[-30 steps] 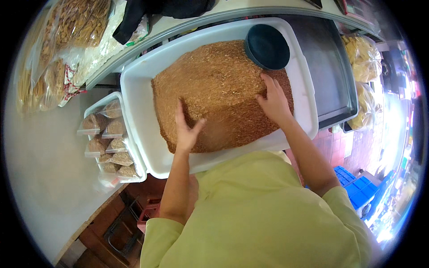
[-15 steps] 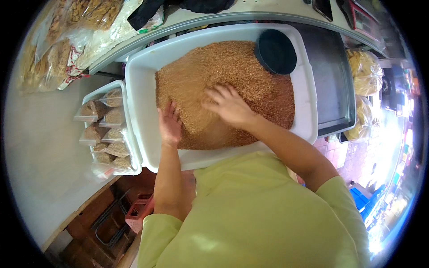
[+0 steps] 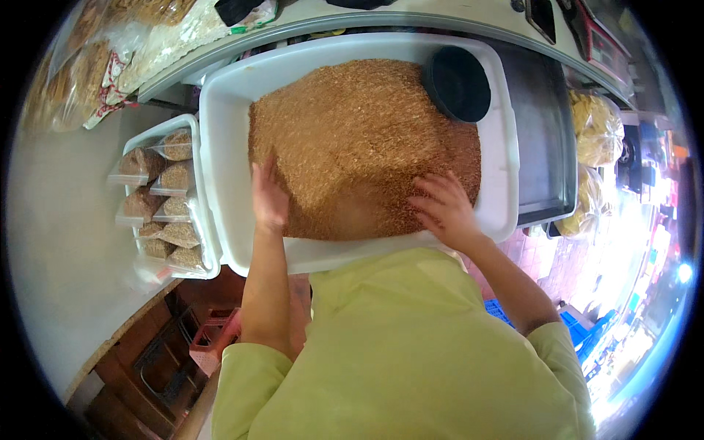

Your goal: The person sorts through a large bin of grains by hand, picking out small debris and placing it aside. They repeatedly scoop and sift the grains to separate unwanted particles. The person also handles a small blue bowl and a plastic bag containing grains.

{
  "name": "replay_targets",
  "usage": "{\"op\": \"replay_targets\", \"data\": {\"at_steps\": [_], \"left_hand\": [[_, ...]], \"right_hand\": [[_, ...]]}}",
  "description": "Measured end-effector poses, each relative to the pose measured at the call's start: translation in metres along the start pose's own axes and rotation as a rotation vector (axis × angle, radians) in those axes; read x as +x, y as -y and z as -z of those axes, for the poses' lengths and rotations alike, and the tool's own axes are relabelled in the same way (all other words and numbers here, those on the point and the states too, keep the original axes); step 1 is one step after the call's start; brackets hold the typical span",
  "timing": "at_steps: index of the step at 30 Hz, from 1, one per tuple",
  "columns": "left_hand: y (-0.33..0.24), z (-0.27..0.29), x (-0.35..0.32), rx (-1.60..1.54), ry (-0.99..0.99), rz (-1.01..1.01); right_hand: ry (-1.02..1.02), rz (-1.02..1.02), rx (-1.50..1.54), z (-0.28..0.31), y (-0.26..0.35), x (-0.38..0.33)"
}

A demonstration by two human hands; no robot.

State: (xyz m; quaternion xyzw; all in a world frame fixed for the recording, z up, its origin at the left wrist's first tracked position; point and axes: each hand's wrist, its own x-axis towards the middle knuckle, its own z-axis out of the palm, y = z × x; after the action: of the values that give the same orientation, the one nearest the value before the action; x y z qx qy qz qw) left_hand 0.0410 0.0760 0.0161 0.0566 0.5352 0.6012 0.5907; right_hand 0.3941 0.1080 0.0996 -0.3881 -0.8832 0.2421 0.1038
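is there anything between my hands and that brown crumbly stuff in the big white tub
Nothing visible. Both hands already rest on the brown crumbly heap: the left hand at its left edge, the right hand at its near right edge. The black bowl sits at the far right corner of the white tub, clear of both hands.

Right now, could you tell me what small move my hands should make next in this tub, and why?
Probably sweep both hands inward: the left hand and right hand rest on the near edge of the brown grain heap, which slopes toward the white tub wall.
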Motion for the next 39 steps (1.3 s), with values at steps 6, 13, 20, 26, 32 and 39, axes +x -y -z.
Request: {"op": "replay_targets", "data": {"at_steps": [6,13,20,26,32,39], "left_hand": [[0.002,0.006,0.004,-0.071,0.045,0.01],[0.0,0.003,0.004,-0.039,0.04,-0.003],[0.001,0.006,0.004,-0.018,0.003,-0.006],[-0.008,-0.002,-0.002,-0.024,0.02,0.029],[-0.006,-0.001,0.005,-0.096,0.022,0.035],[-0.014,-0.011,0.003,-0.082,-0.059,0.08]], "right_hand": [[-0.331,-0.589,0.255,-0.004,-0.047,-0.014],[-0.365,-0.84,0.744,-0.018,-0.093,0.004],[0.015,-0.519,0.536,-0.037,-0.04,0.058],[0.053,-0.344,0.298,0.03,-0.009,0.126],[-0.111,-0.634,0.472,0.022,-0.076,0.226],[0.029,-0.7,0.322,-0.01,-0.104,0.245]]}}
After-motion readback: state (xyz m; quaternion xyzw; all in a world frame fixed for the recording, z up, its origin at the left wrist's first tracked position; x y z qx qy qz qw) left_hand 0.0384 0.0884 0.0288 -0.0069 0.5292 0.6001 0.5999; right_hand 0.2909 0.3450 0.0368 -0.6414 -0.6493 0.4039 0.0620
